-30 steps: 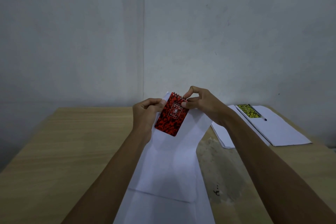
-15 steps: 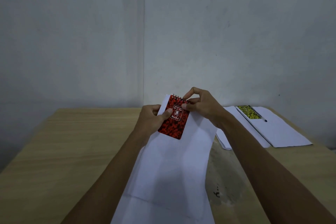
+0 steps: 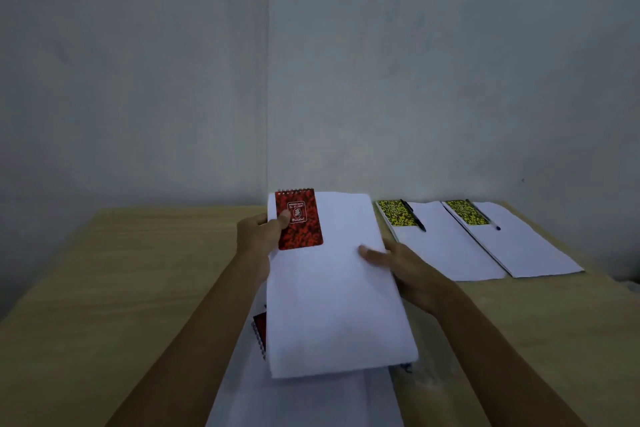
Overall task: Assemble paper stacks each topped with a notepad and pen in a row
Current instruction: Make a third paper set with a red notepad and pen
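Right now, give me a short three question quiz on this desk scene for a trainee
1. True or false: the red notepad sits at the far left corner of the paper stack held by both hands.
2. How many finished stacks with a yellow notepad and a pen lie to the right? A) one B) two C) three
3. Fill in: the thumb of the ___ hand presses on the red notepad.

Key:
1. True. The left hand and right hand grip opposite edges.
2. B. One yellow notepad with pen, another with pen.
3. left
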